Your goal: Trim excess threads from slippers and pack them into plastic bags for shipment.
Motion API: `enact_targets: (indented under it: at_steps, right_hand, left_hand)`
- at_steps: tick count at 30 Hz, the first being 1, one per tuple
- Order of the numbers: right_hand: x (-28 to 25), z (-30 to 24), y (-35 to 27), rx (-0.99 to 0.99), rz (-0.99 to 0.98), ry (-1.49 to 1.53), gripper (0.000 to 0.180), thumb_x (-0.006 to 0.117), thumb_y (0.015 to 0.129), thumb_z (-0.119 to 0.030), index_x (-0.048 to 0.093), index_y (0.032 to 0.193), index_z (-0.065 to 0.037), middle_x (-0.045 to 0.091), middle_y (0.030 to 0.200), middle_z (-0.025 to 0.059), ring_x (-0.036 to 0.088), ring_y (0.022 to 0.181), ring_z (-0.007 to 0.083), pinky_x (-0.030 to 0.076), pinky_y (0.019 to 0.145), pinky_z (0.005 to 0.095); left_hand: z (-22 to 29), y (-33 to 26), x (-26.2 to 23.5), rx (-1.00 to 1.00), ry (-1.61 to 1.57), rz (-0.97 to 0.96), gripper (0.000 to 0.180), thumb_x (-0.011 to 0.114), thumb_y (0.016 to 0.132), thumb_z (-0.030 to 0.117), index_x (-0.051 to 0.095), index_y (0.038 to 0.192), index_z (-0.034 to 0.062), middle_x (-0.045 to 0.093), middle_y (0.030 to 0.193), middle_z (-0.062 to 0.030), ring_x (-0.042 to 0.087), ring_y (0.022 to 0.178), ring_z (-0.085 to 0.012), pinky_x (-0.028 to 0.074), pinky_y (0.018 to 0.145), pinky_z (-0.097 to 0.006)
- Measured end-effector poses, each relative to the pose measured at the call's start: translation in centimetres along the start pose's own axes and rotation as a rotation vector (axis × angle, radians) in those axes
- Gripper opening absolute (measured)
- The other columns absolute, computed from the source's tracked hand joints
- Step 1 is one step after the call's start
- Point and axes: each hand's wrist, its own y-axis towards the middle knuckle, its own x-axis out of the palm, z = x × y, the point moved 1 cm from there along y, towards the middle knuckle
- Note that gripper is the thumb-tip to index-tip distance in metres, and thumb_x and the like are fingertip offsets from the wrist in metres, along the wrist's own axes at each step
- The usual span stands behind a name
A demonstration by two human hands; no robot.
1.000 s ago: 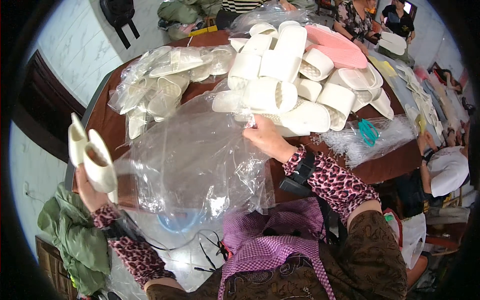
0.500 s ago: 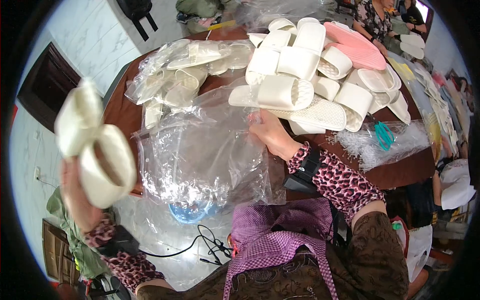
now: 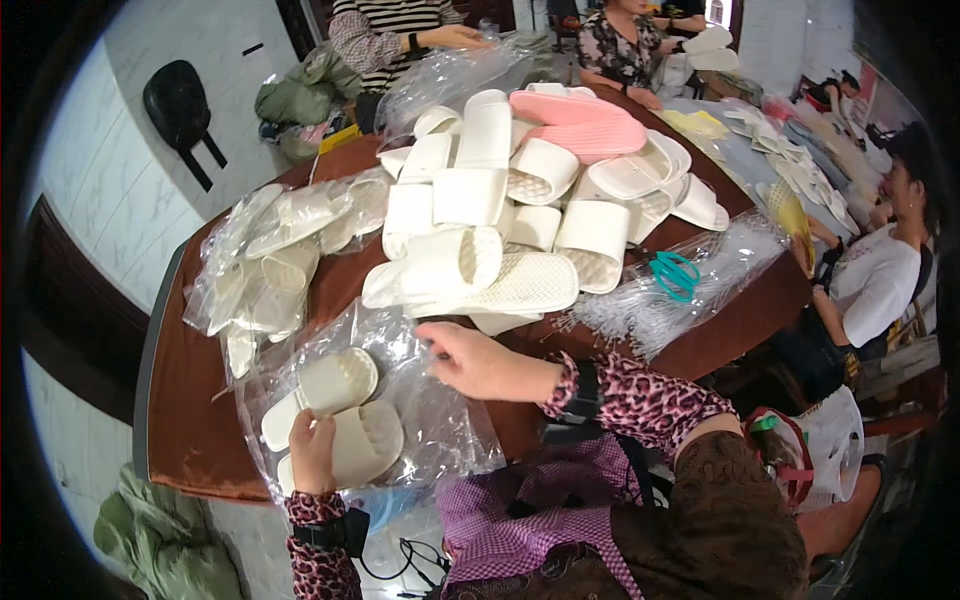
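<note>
i get a bright, fairly even picture, with soft shadows beneath the piled slippers (image 3: 468, 195), whose palest tops nearly wash out. glare breaks into white streaks on the clear bag (image 3: 445, 430) by the near edge of the table (image 3: 185, 420), and the plastic bundle (image 3: 700, 275) toward its right edge glints too. the right hand (image 3: 488, 365) looks slightly smeared at the fingertips. my fisheye lens bows the wall (image 3: 110, 190) and the table's left edge, and black fills the frame's corners.

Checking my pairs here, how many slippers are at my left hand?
2: the far slipper and the near slipper, side by side at the left hand, over or inside the clear bag.
</note>
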Motion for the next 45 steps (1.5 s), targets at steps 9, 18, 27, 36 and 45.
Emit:
enact_targets:
  at_steps: [9, 18, 27, 36, 45]
  right_hand:
    - [-7.1, -5.1, -4.4, -0.403, 0.039, -0.665, 0.026, 0.058, 0.08, -0.012, 0.05, 0.101, 0.001, 0.052, 0.094, 0.0144, 0.053, 0.091, 0.0322, 0.043, 0.078, 0.0426]
    - [-4.9, 0.3, -5.8, 0.328, -0.182, 0.181, 0.047, 0.06, 0.086, -0.019, 0.045, 0.12, 0.009, 0.065, 0.09, 0.0188, 0.065, 0.079, 0.0258, 0.052, 0.067, 0.0338]
    - [-2.7, -0.4, -4.2, 0.705, -0.226, 0.782, 0.058, 0.062, 0.087, -0.034, 0.043, 0.121, 0.009, 0.058, 0.102, 0.0175, 0.06, 0.091, 0.0252, 0.053, 0.07, 0.0361]
    - [1.3, -1.2, -1.0, 0.838, -0.259, 0.951, 0.031, 0.059, 0.089, -0.028, 0.056, 0.105, -0.002, 0.063, 0.096, 0.01, 0.063, 0.086, 0.02, 0.053, 0.074, 0.0369]
    - [6.0, -1.7, 1.1, 0.803, -0.21, 1.238, 0.015, 0.052, 0.088, -0.009, 0.057, 0.1, -0.002, 0.062, 0.092, 0.0096, 0.062, 0.081, 0.0212, 0.052, 0.073, 0.0364]
  left_hand:
    - [-0.9, 1.2, -0.4, 0.025, -0.107, -0.023, 0.017, 0.05, 0.089, 0.008, 0.052, 0.103, -0.0001, 0.063, 0.087, -0.0091, 0.061, 0.071, -0.0126, 0.05, 0.061, -0.025]
    - [-0.8, 1.8, -0.8, 0.021, 0.033, -0.038, 0.027, 0.052, 0.088, 0.012, 0.051, 0.109, -0.0042, 0.061, 0.092, -0.0076, 0.057, 0.08, -0.0113, 0.046, 0.067, -0.025]
    - [-0.6, -0.4, -1.1, 0.069, -0.045, -0.091, 0.039, 0.054, 0.09, 0.011, 0.045, 0.122, -0.0094, 0.06, 0.104, -0.0082, 0.054, 0.091, -0.0089, 0.044, 0.079, -0.022]
    - [-0.5, -0.6, -1.5, 0.168, 0.16, -0.095, 0.034, 0.055, 0.088, 0.013, 0.051, 0.114, -0.0084, 0.062, 0.099, -0.0096, 0.053, 0.09, -0.0104, 0.044, 0.078, -0.024]
    - [0.6, -1.0, -2.6, 0.149, 0.203, -0.115, 0.026, 0.054, 0.088, 0.011, 0.056, 0.109, -0.0038, 0.063, 0.096, -0.0074, 0.054, 0.088, -0.0116, 0.043, 0.079, -0.025]
